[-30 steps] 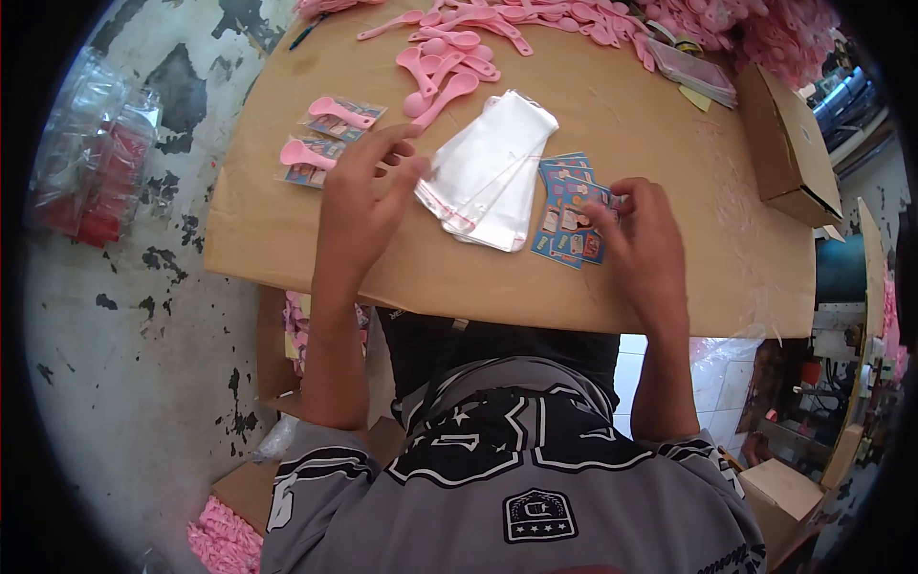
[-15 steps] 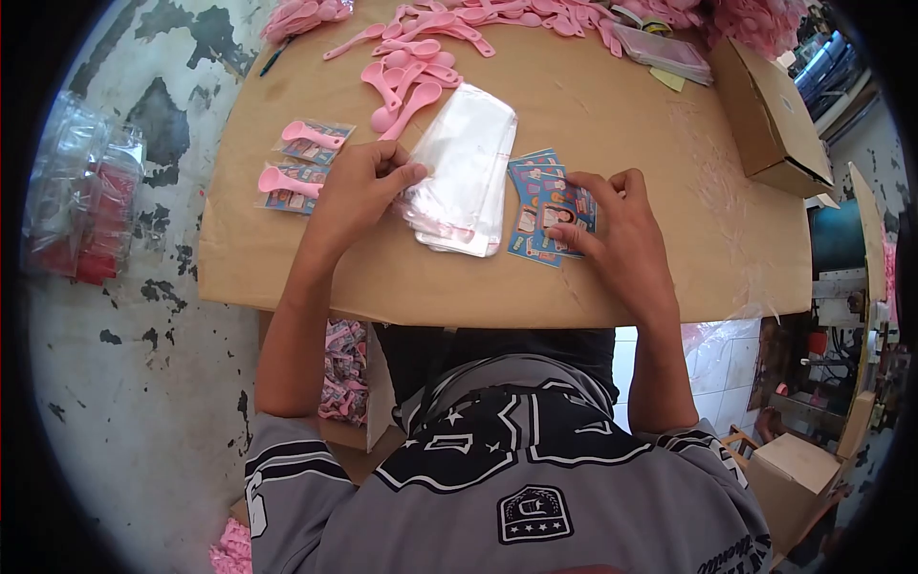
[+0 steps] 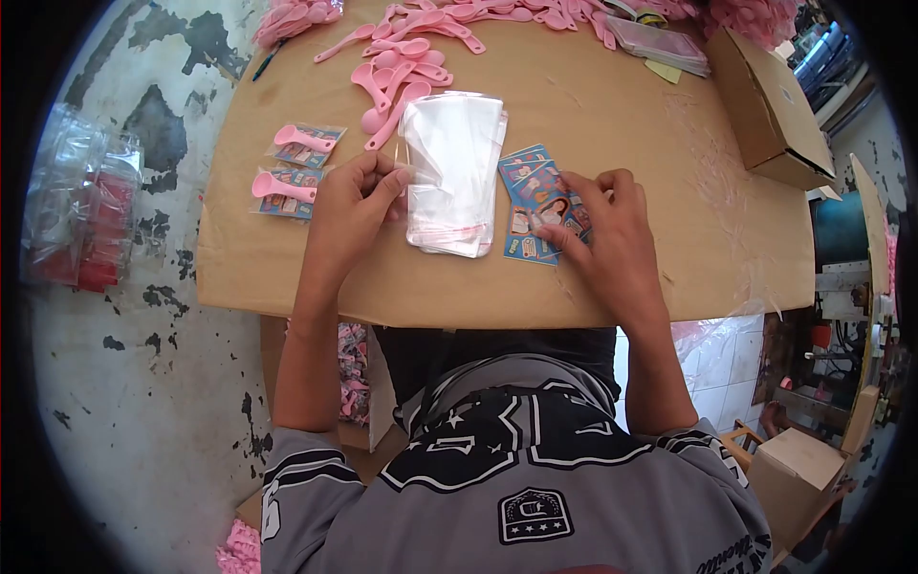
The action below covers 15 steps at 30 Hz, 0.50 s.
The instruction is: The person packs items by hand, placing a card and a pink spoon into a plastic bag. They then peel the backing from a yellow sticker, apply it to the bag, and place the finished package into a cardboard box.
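Note:
A pile of clear plastic bags lies in front of me on the table. My left hand is closed at the pile's left side, thumb and fingers pinching a thin clear bag that is hard to make out. To the right of the bags are blue printed cards, fanned and overlapping. My right hand grips the cards' right edge between thumb and index finger. Left of my left hand lie two small packets, each a pink spoon on a blue card: an upper packet and a lower packet.
Loose pink spoons spread along the table's far side. A cardboard box stands at the right edge, near a clear plastic case. Below the table at left, an open carton holds packets. Plastic bundles are at far left.
My left hand has drawn slightly left and down, pulling at a clear bag. The bag pile now lies straighter. My right hand has shifted slightly left with the cards.

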{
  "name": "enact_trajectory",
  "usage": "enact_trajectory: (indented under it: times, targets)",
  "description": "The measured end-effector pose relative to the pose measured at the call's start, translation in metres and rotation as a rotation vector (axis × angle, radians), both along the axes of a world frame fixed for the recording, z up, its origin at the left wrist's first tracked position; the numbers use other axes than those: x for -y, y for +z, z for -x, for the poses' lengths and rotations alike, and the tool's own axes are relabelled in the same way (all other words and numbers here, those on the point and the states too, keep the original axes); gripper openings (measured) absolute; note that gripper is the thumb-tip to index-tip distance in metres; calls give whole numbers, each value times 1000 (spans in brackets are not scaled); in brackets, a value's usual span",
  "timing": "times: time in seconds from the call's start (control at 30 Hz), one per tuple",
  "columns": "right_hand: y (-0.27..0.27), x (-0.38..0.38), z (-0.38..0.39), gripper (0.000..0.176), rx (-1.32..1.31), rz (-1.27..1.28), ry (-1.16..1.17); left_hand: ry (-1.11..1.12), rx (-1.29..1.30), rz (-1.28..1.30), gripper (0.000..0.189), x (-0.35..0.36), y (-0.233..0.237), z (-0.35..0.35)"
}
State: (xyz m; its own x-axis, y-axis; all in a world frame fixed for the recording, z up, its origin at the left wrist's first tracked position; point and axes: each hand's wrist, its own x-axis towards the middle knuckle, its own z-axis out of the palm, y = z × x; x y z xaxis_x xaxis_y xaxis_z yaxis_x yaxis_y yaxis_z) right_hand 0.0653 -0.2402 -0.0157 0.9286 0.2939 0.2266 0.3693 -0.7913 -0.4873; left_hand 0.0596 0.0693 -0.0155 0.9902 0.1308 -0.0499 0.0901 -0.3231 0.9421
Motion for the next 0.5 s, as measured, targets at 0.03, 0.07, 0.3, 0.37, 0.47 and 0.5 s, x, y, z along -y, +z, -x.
enact_trajectory:
  times: [0.03,0.07,0.3,0.37,0.47,0.5]
  targets:
    - [1,2,-1,56,-21,-12,37,20,25,-80,19,2,2,2]
    - [2,6,-4,56,-41,-25,74,40,51,-160,18,6,7,5]
    - [0,16,-9,63,-184,-198,80,230,384,-157,16,9,12,18]
    - [8,15,-11,60,-232,-181,56,182,360,60,14,14,5,20]
    - [8,8,-11,48,-310,-412,17,114,275,297,16,19,2,25]
    - [6,5,-11,43,-338,-532,2,91,239,361,17,20,2,26]
